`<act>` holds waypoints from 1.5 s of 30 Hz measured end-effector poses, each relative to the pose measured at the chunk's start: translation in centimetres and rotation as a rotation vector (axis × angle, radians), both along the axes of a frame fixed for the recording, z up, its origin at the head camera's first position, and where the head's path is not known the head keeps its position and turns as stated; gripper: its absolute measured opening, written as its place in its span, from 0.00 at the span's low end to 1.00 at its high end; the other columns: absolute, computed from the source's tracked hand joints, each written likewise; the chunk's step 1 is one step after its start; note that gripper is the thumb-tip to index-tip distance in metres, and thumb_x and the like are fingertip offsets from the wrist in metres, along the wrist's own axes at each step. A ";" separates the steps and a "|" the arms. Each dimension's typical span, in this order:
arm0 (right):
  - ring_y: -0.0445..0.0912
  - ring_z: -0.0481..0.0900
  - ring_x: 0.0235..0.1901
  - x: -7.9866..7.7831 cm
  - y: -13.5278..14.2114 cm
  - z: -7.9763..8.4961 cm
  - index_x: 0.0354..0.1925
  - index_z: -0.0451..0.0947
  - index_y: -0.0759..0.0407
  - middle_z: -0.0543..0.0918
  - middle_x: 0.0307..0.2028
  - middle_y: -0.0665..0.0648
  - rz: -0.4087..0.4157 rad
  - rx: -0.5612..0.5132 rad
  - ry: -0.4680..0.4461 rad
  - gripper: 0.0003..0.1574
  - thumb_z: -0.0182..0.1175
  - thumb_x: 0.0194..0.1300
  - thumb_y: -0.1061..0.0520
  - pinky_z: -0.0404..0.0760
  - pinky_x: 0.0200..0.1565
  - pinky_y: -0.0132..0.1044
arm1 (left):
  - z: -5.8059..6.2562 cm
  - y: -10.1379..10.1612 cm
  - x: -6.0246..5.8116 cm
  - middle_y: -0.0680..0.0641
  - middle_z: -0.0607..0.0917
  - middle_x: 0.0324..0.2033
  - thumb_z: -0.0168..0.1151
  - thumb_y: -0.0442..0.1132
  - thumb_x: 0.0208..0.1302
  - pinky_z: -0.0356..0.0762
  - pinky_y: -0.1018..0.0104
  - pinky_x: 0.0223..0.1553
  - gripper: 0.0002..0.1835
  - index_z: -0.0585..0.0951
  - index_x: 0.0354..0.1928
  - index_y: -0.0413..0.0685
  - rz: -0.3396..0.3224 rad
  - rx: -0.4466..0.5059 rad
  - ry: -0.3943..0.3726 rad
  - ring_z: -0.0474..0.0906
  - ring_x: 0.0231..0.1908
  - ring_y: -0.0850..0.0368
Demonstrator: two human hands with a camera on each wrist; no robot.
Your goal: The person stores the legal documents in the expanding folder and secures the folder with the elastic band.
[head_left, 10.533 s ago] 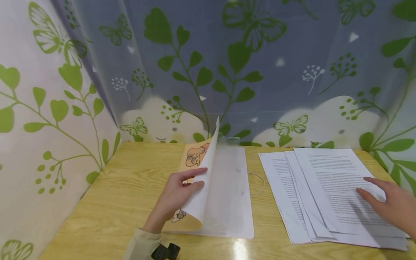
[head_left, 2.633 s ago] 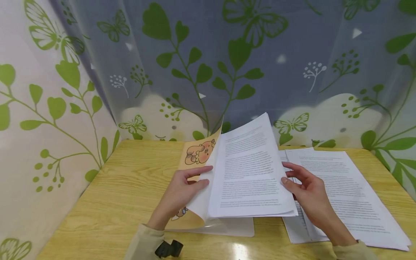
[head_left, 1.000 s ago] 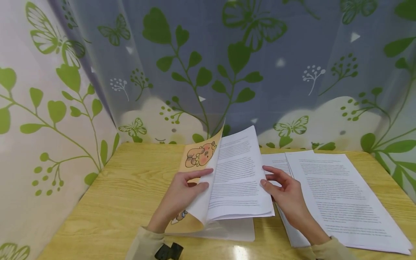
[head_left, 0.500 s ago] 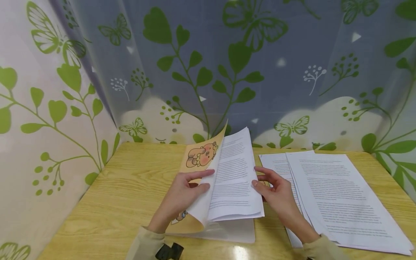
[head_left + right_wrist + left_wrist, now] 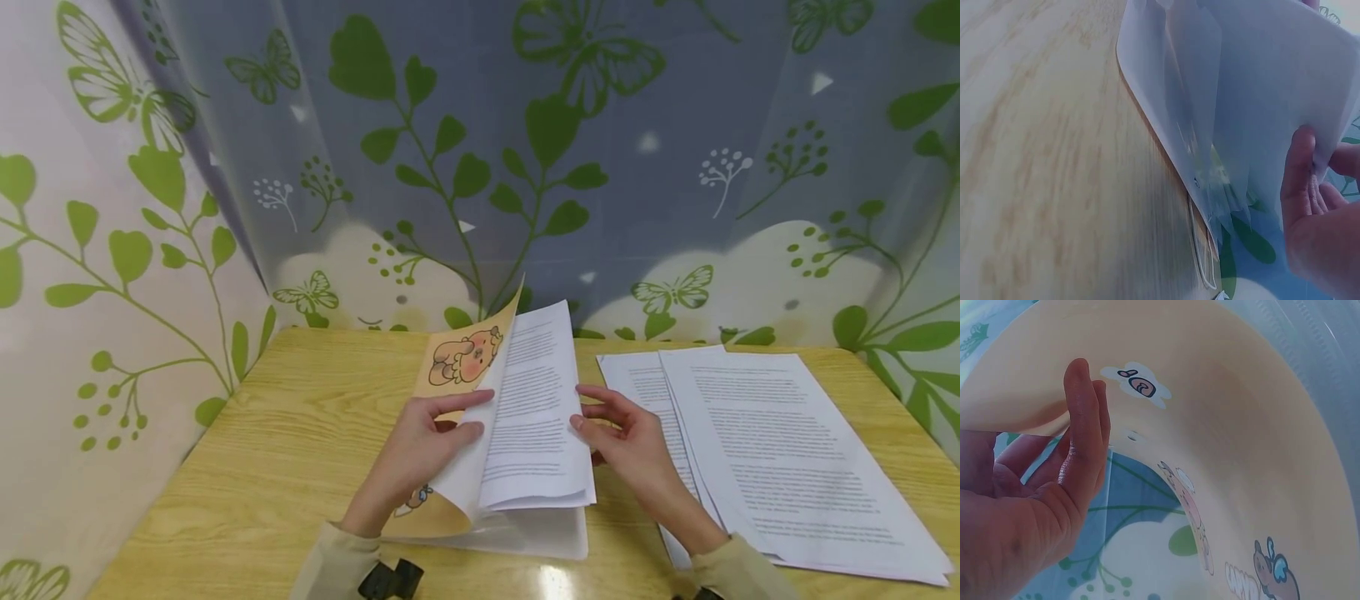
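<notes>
A folder with a tan cover [image 5: 461,358] printed with cartoon animals lies on the table, its cover raised and curved. My left hand [image 5: 423,442] holds that cover up, thumb and forefinger at its edge. In the left wrist view the tan cover [image 5: 1235,425] arches past the fingers. My right hand [image 5: 630,442] pinches a stack of printed sheets [image 5: 532,408] by the right edge. The stack stands tilted over the folder's clear sleeves [image 5: 543,533], its left side against the raised cover. From the right wrist view, thumb and fingers grip the sheets [image 5: 1272,75] from both faces.
More printed papers [image 5: 780,450] lie fanned to the right on the wooden table [image 5: 262,467]. A thin elastic cord [image 5: 1196,244] loops beside the folder's edge. A leaf-patterned curtain [image 5: 465,125] hangs behind and at both sides.
Earlier, my right hand was on the loose papers; it then brought a stack to the folder. Over the last second it has moved the stack slightly left. The left hand stays on the cover.
</notes>
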State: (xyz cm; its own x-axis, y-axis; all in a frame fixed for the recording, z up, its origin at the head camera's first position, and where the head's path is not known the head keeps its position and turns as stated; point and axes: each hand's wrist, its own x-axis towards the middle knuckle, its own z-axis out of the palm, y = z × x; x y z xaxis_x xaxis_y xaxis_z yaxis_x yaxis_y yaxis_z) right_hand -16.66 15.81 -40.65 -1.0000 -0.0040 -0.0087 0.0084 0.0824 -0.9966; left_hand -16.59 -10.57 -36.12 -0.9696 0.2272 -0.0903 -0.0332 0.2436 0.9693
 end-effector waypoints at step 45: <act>0.39 0.80 0.34 -0.6 -1.8 0.1 0.62 0.82 0.56 0.84 0.49 0.63 0.069 0.199 0.215 0.26 0.69 0.66 0.58 0.81 0.27 0.32 | 0.0 -0.1 0.1 0.36 0.87 0.49 0.64 0.32 0.68 0.86 0.61 0.27 0.22 0.84 0.62 0.53 -0.007 0.007 -0.005 0.87 0.30 0.53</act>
